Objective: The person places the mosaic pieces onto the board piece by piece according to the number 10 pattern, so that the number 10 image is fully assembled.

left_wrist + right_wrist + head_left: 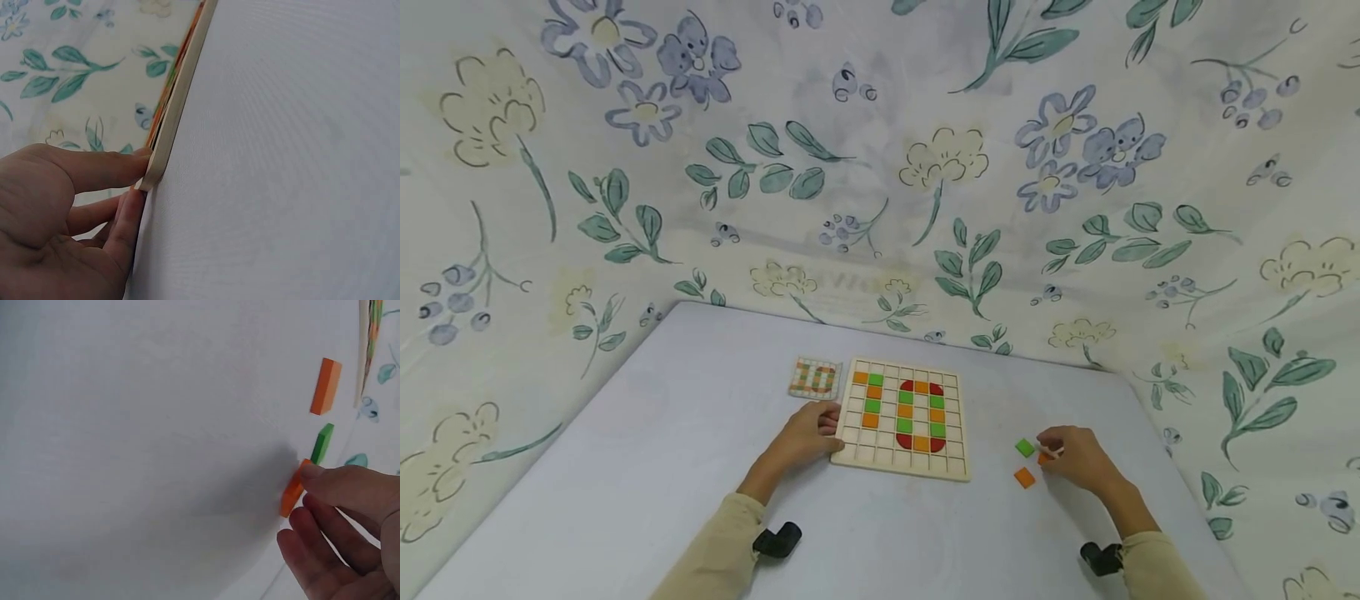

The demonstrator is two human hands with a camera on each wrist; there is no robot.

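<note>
A square wooden grid board (880,457) lies on the table, with orange, green and red tiles set in it as a 1 and a 0. My left hand (801,435) grips the board's near left corner, thumb on the edge (167,140) and fingers against the side. Off to the board's right, my right hand (1081,458) pinches an orange tile (291,495) at the tabletop, partly hidden by the fingers in the head view. Beside it lie a green tile (1025,448) and another orange tile (1024,477).
A small pattern card (814,379) showing the same coloured figure sits left of the board. The white table (625,467) is backed by floral cloth (865,208). Black wrist devices (777,541) are worn at both sleeves.
</note>
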